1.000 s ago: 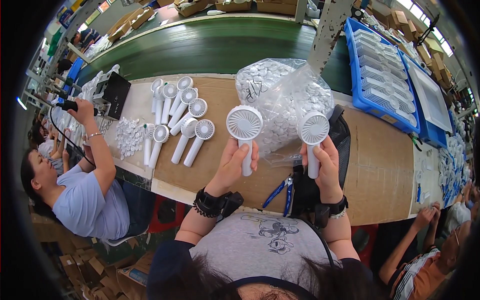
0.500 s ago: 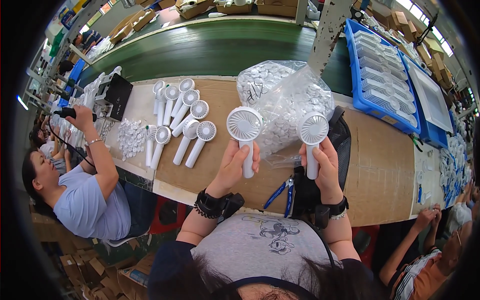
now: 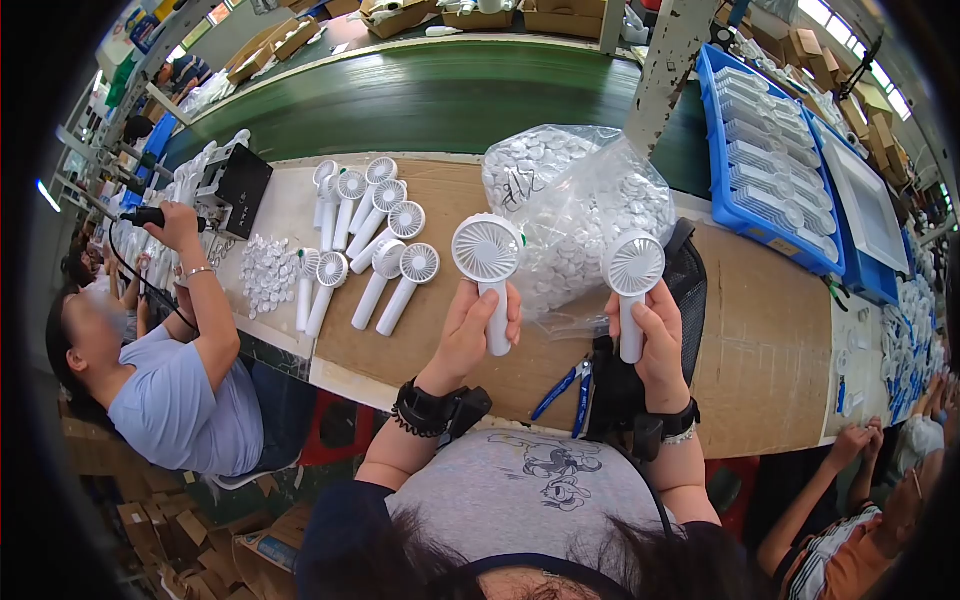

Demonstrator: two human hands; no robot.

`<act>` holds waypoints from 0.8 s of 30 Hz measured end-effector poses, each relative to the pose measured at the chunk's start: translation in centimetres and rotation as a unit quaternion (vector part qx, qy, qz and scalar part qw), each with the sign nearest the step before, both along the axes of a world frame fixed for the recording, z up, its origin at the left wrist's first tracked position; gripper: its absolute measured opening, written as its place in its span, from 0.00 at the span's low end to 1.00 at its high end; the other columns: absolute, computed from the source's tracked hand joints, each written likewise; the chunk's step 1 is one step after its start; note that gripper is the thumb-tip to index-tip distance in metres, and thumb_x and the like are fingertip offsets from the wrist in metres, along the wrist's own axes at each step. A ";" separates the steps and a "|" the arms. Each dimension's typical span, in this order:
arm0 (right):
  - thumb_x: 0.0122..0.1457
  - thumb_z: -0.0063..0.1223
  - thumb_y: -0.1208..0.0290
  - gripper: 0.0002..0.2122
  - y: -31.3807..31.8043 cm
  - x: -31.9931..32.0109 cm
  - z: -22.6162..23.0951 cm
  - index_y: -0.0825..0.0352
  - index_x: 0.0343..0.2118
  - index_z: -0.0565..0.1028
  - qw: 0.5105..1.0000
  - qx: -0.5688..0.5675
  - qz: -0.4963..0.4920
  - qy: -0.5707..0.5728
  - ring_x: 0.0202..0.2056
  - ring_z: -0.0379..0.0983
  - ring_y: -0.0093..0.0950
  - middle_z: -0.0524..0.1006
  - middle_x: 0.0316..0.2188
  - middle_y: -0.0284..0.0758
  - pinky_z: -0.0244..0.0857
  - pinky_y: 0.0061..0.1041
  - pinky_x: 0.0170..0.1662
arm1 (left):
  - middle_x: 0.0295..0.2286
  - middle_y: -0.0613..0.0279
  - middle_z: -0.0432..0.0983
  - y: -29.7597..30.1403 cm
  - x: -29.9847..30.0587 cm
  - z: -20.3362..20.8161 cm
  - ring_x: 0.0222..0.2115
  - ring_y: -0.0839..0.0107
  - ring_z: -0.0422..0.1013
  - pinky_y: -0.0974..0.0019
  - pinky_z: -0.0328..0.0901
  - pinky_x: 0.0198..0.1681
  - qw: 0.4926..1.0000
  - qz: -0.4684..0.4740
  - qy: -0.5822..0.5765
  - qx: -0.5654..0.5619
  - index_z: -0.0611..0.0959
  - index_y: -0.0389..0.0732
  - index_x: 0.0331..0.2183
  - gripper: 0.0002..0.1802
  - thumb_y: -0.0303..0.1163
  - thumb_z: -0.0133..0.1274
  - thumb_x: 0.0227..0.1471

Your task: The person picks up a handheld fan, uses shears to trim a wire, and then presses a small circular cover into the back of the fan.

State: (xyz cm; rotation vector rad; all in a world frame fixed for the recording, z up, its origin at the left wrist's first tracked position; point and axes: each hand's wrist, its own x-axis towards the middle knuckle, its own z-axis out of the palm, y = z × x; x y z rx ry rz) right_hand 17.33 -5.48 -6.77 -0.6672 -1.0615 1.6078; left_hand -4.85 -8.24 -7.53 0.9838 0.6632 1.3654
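My left hand (image 3: 470, 325) is wrapped round the handle of a white handheld fan (image 3: 487, 250), its round grille held upright above my fingers. In my right hand (image 3: 657, 330) is a second white handheld fan (image 3: 633, 264), gripped by the handle in the same way. The two fans are apart, side by side over the cardboard-covered table. Behind them lies a clear plastic bag (image 3: 600, 215) full of small white round parts; the right fan's head overlaps it. Blue-handled pliers (image 3: 567, 390) lie below, between my forearms, next to a black mesh bag (image 3: 680, 280).
Several white fans (image 3: 385, 225) lie to the left, beside a pile of small white discs (image 3: 268, 275). A co-worker (image 3: 190, 390) sits at the left holding a power screwdriver (image 3: 150, 216). A green conveyor belt (image 3: 400, 95) runs behind. Blue trays (image 3: 770, 230) stand at the right.
The view has shifted slightly, moving the table and bag a little to the right in the picture. Both hands keep their hold on the fans; the right fan's head sits slightly lower.
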 end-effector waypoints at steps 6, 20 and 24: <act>0.53 0.40 0.74 0.14 0.1 0.1 -0.1 0.71 0.43 0.63 1.000 0.002 -0.001 0.001 0.24 0.66 0.20 0.72 0.29 0.38 0.61 0.16 0.29 | 0.26 0.60 0.64 0.0 -0.2 -0.5 0.21 0.77 0.63 0.71 0.63 0.24 0.999 -0.033 -0.015 -0.007 0.61 0.38 0.41 0.12 0.33 0.36 0.56; 0.54 0.40 0.74 0.14 0.0 0.1 0.0 0.71 0.43 0.63 1.000 0.000 0.009 -0.002 0.24 0.66 0.20 0.72 0.29 0.38 0.61 0.16 0.30 | 0.22 0.59 0.63 -0.1 0.3 -0.3 0.19 0.74 0.62 0.72 0.61 0.21 1.000 -0.004 0.012 -0.028 0.61 0.35 0.46 0.19 0.36 0.35 0.54; 0.54 0.40 0.74 0.14 0.0 0.1 0.0 0.71 0.43 0.63 1.000 -0.001 0.012 -0.004 0.24 0.66 0.20 0.72 0.29 0.38 0.61 0.16 0.30 | 0.23 0.59 0.63 -0.1 0.3 -0.4 0.19 0.74 0.62 0.72 0.61 0.22 0.999 -0.006 0.014 -0.029 0.61 0.34 0.46 0.19 0.36 0.35 0.54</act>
